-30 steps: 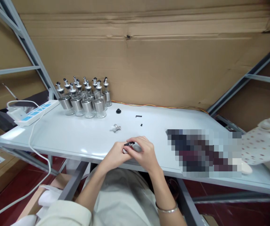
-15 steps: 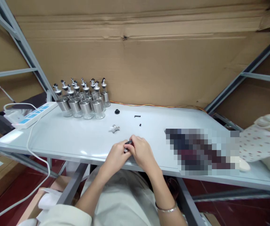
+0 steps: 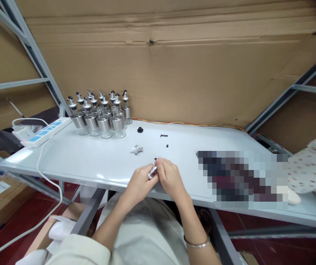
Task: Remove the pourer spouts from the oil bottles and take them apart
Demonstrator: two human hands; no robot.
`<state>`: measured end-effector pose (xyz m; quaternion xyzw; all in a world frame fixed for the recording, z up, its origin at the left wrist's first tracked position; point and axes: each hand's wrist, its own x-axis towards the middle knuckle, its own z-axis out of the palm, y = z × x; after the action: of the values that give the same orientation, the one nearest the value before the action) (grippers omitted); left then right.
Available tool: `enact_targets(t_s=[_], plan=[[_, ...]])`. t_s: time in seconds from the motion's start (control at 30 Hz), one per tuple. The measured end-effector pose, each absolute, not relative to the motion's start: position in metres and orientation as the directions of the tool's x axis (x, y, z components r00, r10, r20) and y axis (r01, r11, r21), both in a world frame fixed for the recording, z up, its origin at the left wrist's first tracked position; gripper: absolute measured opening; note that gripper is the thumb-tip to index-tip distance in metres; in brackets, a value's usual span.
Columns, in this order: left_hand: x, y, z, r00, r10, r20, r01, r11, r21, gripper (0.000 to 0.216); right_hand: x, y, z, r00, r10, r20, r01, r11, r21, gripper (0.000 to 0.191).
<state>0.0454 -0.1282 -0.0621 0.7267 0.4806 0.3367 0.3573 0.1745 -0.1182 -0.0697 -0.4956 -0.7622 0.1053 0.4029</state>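
Over the table's front edge my two hands meet around a small silver pourer part [image 3: 152, 172] with a black end. My left hand [image 3: 139, 183] is closed on its silver body. Fingers of my right hand [image 3: 172, 179] are closed at the black end, mostly hiding it. Just beyond my hands lies a clear and silver pourer insert [image 3: 137, 149] on its side. A black stopper [image 3: 140, 130], a black L-shaped piece [image 3: 163, 135] and a tiny black piece [image 3: 167, 146] rest farther back.
Several glass and steel oil bottles [image 3: 105, 124] with pourer tops crowd the back left of the white table [image 3: 91, 165]. A power strip [image 3: 46, 133] with a white cable lies left of them. Pixelated dark items and a spotted bag [image 3: 312, 167] occupy the right side.
The silver body now shows between my hands, where mostly a dark part showed before. My right fingers have shifted at its black end. The whole view has moved slightly.
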Motion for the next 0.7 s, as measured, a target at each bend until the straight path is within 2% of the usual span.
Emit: enact_targets(t_s=[0.2,0.47,0.6,0.7], plan=[[0.043,-0.127,-0.062,0.227,0.964,0.136,0.373,-0.215,0.902,0.021,0.175,-0.12,-0.068,-0.05,0.804,0.592,0.557,0.514,-0.652,0.027],[0.039,-0.127,-0.061,0.21,0.974,0.08,0.31,-0.144,0.94,0.023,0.177,-0.121,-0.062,0.087,0.856,0.509,0.494,0.407,-0.768,0.021],[0.04,-0.128,-0.063,0.206,0.975,0.085,0.319,-0.149,0.936,0.022,0.185,-0.111,-0.032,0.094,0.895,0.436,0.37,0.375,-0.85,0.018],[0.041,-0.128,-0.063,0.208,0.974,0.087,0.352,-0.158,0.923,0.021,0.194,-0.084,0.002,0.129,0.88,0.457,0.455,0.357,-0.816,0.015]])
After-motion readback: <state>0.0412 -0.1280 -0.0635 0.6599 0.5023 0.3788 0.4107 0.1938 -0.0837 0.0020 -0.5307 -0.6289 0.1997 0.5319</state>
